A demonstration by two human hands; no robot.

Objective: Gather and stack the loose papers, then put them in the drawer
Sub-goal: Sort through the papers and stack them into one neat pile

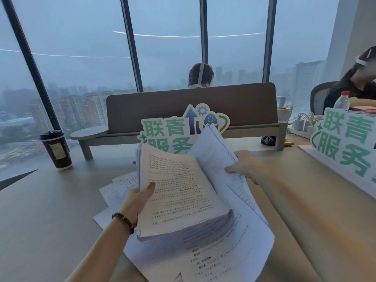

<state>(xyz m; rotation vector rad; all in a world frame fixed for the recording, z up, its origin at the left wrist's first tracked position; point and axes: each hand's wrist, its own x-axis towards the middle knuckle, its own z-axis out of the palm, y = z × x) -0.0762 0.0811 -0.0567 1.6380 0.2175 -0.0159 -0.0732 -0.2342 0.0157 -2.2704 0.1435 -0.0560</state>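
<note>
My left hand [136, 202] grips a thick stack of printed papers [179, 192] by its left edge, thumb on top, lifted above the desk. My right hand [243, 166] pinches a few raised sheets [213, 151] tilted up to the right of the stack. More loose printed papers [213, 255] lie spread on the beige desk [50, 220] under and around the stack, some poking out at the left [118, 186]. No drawer is in view.
A dark paper coffee cup [56, 149] stands at the left. A green-lettered sign [179, 133] stands behind the papers, before a brown divider [191, 106]. Another sign [345, 143], a bottle [342, 101] and chargers sit at the right. Two people sit beyond.
</note>
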